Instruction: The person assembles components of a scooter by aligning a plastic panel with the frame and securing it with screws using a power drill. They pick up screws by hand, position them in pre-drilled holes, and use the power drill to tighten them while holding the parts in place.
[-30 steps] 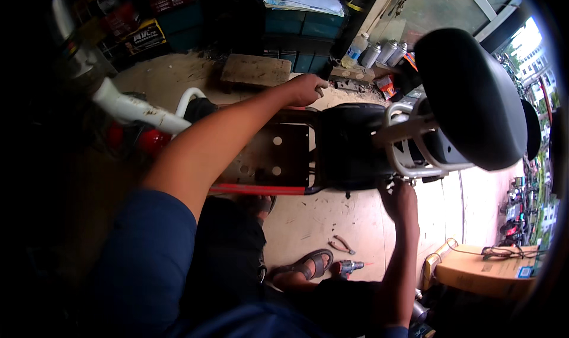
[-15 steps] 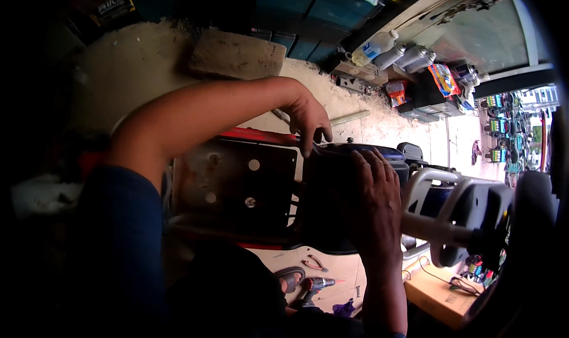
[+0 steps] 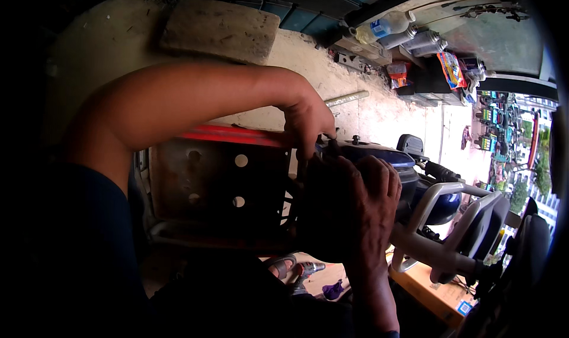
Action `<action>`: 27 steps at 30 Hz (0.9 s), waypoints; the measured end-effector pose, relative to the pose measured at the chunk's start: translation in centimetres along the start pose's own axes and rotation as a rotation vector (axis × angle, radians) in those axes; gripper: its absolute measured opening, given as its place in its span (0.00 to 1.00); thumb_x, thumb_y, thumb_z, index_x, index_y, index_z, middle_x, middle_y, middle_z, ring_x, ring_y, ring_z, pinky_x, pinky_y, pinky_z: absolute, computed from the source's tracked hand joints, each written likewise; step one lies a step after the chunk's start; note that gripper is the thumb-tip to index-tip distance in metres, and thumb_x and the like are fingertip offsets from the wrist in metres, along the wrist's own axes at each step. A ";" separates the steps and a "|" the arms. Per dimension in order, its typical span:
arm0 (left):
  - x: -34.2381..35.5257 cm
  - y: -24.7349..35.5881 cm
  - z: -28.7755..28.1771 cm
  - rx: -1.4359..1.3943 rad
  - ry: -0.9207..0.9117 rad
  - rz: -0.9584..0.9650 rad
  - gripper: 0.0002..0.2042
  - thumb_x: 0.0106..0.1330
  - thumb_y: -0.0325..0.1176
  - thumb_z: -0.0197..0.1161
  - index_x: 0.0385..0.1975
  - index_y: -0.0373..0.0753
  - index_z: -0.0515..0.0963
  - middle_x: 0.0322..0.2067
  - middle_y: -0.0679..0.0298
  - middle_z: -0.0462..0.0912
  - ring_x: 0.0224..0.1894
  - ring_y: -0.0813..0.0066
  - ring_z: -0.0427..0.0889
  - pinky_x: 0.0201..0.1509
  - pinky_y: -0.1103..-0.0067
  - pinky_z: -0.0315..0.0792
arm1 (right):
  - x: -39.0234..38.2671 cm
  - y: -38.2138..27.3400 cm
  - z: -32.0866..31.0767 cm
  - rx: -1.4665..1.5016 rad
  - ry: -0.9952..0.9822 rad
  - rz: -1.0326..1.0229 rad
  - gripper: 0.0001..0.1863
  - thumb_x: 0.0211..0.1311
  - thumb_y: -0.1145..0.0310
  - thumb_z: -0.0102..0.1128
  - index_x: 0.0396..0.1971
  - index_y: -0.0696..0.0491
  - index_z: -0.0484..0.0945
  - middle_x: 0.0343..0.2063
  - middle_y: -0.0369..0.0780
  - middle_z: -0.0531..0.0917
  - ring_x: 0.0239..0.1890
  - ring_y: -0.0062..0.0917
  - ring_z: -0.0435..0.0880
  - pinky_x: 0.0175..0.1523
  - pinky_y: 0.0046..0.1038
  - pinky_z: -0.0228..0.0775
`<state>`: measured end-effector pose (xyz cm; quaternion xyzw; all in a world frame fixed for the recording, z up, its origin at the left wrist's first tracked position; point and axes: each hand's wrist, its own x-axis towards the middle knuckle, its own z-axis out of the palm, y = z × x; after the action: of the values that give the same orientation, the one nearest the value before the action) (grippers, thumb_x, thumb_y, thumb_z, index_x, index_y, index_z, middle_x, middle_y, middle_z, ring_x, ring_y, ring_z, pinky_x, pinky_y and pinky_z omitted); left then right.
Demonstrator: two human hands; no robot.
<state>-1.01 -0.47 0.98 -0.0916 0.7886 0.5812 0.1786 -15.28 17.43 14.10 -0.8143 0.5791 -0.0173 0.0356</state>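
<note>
A two-wheeler's frame lies across my view, with a red rail (image 3: 231, 133) and a dark, rusty battery tray (image 3: 172, 184) with round holes. A black moulded piece (image 3: 320, 213) adjoins the tray's right end. My left hand (image 3: 307, 121) reaches over to its far corner, fingers bent down around something dark that is hard to make out. My right hand (image 3: 370, 204) lies on that piece, fingers curled over its top and tips partly hidden. Pale tube bars (image 3: 432, 243) stand to the right of my right hand.
A stone slab (image 3: 219, 26) and a metal bar (image 3: 347, 98) lie beyond the frame. Spray cans (image 3: 424, 41), a bottle (image 3: 382, 26) and packets line the wall. Below are a drill (image 3: 305, 273), a purple cloth (image 3: 333, 289), my sandalled foot and a cardboard box (image 3: 432, 284).
My left hand came down onto the black piece's far corner. My right hand moved from the near side up onto its top, and its fingers curled more. The view has swung round.
</note>
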 end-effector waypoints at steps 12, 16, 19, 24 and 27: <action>-0.6 -0.2 0.2 -0.020 0.055 0.046 0.23 0.53 0.36 0.70 0.49 0.36 0.79 0.34 0.57 0.84 0.38 0.66 0.80 0.45 0.70 0.74 | 0.1 -1.5 1.3 -0.053 0.017 0.019 0.29 0.58 0.55 0.71 0.56 0.54 0.77 0.53 0.47 0.76 0.61 0.44 0.73 0.71 0.50 0.57; -0.4 -0.6 0.3 -0.049 0.065 0.061 0.22 0.53 0.37 0.70 0.49 0.36 0.79 0.35 0.58 0.84 0.39 0.67 0.80 0.46 0.71 0.74 | 0.0 -2.0 1.2 -0.053 0.022 0.048 0.30 0.58 0.55 0.71 0.56 0.57 0.76 0.53 0.47 0.76 0.61 0.44 0.72 0.72 0.50 0.56; -0.3 -0.8 0.2 -0.060 0.064 0.070 0.22 0.54 0.37 0.71 0.49 0.36 0.79 0.35 0.58 0.85 0.40 0.68 0.80 0.47 0.71 0.74 | 0.0 -1.6 1.7 -0.063 0.067 0.034 0.32 0.51 0.53 0.79 0.53 0.52 0.77 0.53 0.47 0.76 0.60 0.47 0.72 0.68 0.49 0.59; 0.0 -1.3 0.3 -0.108 0.065 0.084 0.20 0.54 0.36 0.72 0.47 0.37 0.79 0.35 0.61 0.85 0.40 0.70 0.80 0.47 0.72 0.74 | -0.4 -1.2 2.4 -0.119 0.036 0.013 0.33 0.55 0.51 0.76 0.56 0.55 0.78 0.58 0.49 0.75 0.67 0.46 0.70 0.73 0.51 0.54; -0.3 -1.0 0.3 -0.149 0.052 0.069 0.19 0.53 0.35 0.72 0.45 0.38 0.79 0.34 0.63 0.85 0.39 0.73 0.80 0.45 0.73 0.74 | -0.6 -1.2 2.6 -0.180 0.009 -0.043 0.31 0.63 0.52 0.67 0.59 0.58 0.76 0.65 0.52 0.72 0.71 0.47 0.68 0.76 0.50 0.51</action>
<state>-0.33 -0.53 0.20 -0.0926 0.7503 0.6414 0.1307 -14.19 18.50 11.64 -0.8264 0.5608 0.0304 -0.0409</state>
